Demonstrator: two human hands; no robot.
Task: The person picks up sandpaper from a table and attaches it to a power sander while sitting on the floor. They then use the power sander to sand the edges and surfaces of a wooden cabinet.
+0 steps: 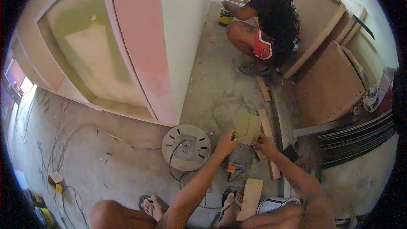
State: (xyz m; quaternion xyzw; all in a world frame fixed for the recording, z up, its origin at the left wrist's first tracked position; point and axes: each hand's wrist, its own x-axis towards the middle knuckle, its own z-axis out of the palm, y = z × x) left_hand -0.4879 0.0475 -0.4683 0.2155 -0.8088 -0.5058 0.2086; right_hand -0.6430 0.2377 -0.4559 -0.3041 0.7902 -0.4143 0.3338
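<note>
A yellowish-green rectangular sheet (248,128) is held up between my two hands, over the floor. My left hand (227,142) is closed on its lower left edge. At its lower right corner, my right hand (266,145) grips it with bent fingers. Just below the sheet lies a dark grey tool (241,157) with an orange part, partly covered by the sheet and my hands. A pale wooden piece (251,197) rests near my right knee, beside a white can (277,204).
A round cable reel (186,147) lies left of my forearm, its cables trailing over the floor. Wooden strips (270,144) lie to the right. A person (275,17) crouches ahead by a yellow-black can (225,17). A pink-and-white cabinet (144,38) stands left; panels (330,85) lean right.
</note>
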